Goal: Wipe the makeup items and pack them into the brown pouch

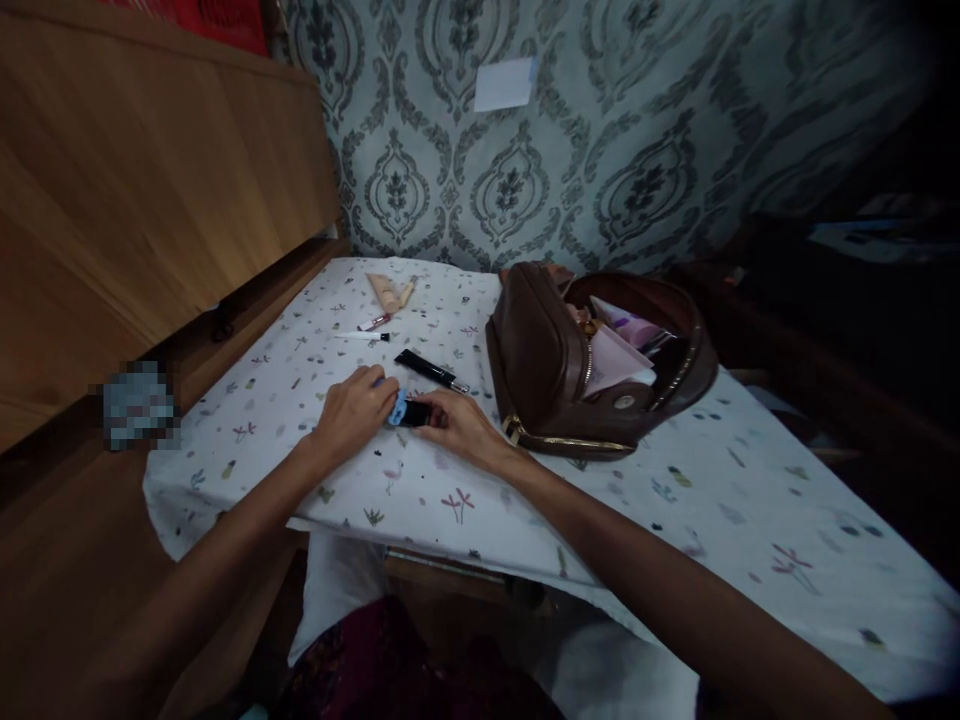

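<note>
Near the front of the table, both hands are on one small black object (417, 413) with a blue ruffled band (397, 408) at its left end; its exact kind is unclear. My left hand (354, 412) is closed around the blue end. The fingers of my right hand (466, 430) pinch the black end. Just beyond them lies a black tube with a silvery cap (429, 369), touching neither hand. Farther back are a slim white stick with a black end (365, 336), a small pink tube (375, 322), a beige tube (385, 293) and a narrow yellowish tube (408, 291).
A brown leather bag (544, 345) stands unzipped right of my hands, with pink and clear pouches (619, 355) inside. The patterned white cloth (465, 505) covers the table. A wooden cabinet (165, 170) borders the left side; a patterned wall (517, 190) rises behind.
</note>
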`<action>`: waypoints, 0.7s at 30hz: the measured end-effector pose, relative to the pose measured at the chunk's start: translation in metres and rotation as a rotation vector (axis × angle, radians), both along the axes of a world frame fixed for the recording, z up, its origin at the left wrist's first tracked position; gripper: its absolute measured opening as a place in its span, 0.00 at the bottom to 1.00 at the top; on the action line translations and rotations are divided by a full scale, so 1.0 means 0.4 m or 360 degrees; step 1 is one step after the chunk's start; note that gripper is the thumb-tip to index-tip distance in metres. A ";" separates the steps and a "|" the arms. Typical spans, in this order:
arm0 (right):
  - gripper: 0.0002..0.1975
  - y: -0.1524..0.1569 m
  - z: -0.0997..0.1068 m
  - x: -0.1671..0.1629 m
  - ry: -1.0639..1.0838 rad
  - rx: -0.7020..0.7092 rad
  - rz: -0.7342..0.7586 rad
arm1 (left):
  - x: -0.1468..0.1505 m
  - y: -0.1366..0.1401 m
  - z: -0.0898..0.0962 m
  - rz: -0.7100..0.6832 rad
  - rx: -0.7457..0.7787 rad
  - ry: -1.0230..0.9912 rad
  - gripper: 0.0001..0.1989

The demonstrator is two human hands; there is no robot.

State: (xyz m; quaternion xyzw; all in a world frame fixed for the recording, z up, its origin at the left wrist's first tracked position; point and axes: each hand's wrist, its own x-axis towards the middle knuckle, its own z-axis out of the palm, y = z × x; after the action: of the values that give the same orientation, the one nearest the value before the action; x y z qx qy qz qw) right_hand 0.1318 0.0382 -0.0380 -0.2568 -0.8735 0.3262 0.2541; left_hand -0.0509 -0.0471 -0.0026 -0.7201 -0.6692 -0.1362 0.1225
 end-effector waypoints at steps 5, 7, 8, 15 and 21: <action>0.18 0.000 0.004 0.006 0.0036 -0.0021 0.0044 | -0.097 -0.037 -0.013 0.0285 -0.0054 0.0008 0.14; 0.17 0.000 0.006 0.010 0.0092 -0.0102 0.0094 | -0.138 -0.048 -0.022 0.0310 -0.0098 -0.0085 0.14; 0.17 0.000 0.006 0.011 0.0129 -0.0167 0.0119 | -0.156 -0.052 -0.026 0.0289 -0.0107 -0.0156 0.14; 0.19 0.000 -0.002 0.002 0.0415 -0.0701 0.0233 | -0.154 -0.027 0.020 0.0149 0.0284 -0.0603 0.13; 0.16 -0.003 -0.009 -0.002 0.0514 -0.0607 0.0236 | -0.009 0.025 0.058 -0.0249 0.0112 -0.0388 0.14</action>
State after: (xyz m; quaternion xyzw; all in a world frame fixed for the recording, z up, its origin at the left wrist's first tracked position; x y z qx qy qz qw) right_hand 0.1309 0.0369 -0.0418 -0.1799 -0.7607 0.5395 0.3128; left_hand -0.0545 -0.0373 0.0208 -0.7435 -0.6157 -0.2552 0.0545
